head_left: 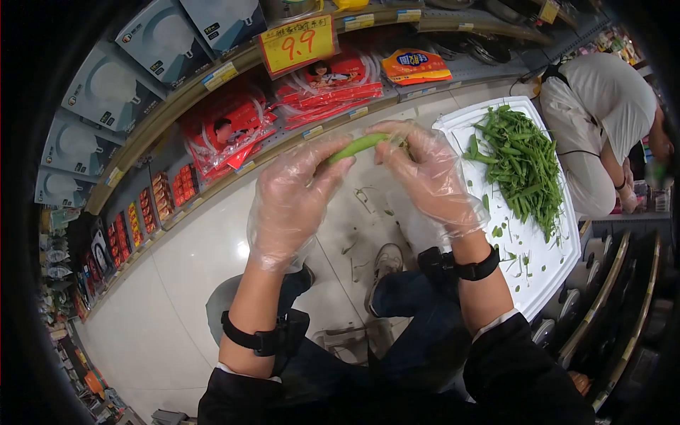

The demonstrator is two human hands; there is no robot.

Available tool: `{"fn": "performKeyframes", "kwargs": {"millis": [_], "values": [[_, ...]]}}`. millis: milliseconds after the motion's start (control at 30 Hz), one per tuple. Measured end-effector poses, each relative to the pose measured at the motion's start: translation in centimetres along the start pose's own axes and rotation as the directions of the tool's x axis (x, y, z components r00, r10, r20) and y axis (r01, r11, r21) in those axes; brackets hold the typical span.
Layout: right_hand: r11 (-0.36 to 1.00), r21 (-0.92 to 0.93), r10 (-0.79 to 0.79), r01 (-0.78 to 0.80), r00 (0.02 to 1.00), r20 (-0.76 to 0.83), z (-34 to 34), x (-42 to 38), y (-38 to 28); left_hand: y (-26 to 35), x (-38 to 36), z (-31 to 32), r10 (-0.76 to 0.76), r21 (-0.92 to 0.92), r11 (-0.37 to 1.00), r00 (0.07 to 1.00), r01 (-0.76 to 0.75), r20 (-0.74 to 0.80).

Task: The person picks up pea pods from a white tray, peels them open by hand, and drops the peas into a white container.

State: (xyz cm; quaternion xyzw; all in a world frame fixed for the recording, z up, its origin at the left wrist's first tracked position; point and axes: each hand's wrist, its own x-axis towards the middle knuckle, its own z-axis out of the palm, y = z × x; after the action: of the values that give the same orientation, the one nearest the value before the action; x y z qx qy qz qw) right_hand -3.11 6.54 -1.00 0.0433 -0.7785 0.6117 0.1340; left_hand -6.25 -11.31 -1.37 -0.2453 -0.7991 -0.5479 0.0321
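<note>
Between my two hands, above the floor, is a green pea pod (pixel 358 146). My left hand (pixel 294 188), in a clear plastic glove, pinches one end between thumb and fingers. At the other end, the thumb and fingers of my right hand (pixel 431 168), gloved too, are closed on the pod's tip. To the right of my right hand, a heap of green pea pods (pixel 523 166) lies on a white lid-like tray (pixel 542 283). Loose bits of stem and leaf are scattered on the tray near the heap.
Shelves with red packets (pixel 227 131), boxes (pixel 106 85) and a yellow price sign (pixel 297 44) curve along the left and top. A person in light clothing (pixel 602 106) bends down beyond the tray. Trimmings (pixel 363 198) lie on the tiled floor (pixel 177 304). Pans stand on racks at right.
</note>
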Motion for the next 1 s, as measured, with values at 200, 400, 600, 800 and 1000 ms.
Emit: {"fn": "performKeyframes", "kwargs": {"millis": [200,400,600,800,1000], "values": [[0.873,-0.386,-0.245,0.297,0.953,0.18,-0.7,0.1,0.2,0.5,0.2,0.0,0.187,0.237,0.953,0.982,-0.19,0.035],[0.84,-0.402,-0.376,0.364,0.925,0.053,0.0,-0.3,0.4,0.4,-0.6,1.2,-0.046,-0.1,0.994,0.999,0.046,0.006],[0.739,-0.541,-0.55,0.401,0.823,-0.142,2.0,-1.0,1.3,2.1,-1.1,3.7,-0.322,-0.572,0.787,0.945,0.232,-0.06],[0.673,-0.593,-0.617,0.441,0.778,-0.121,1.9,-1.5,1.4,2.4,-1.2,2.4,-0.345,-0.522,0.789,0.937,0.325,0.062],[0.792,-0.347,-0.533,0.502,0.846,0.009,0.8,-1.2,-1.1,3.0,-0.7,-0.8,-0.448,-0.434,0.727,0.846,0.533,0.29]]}}
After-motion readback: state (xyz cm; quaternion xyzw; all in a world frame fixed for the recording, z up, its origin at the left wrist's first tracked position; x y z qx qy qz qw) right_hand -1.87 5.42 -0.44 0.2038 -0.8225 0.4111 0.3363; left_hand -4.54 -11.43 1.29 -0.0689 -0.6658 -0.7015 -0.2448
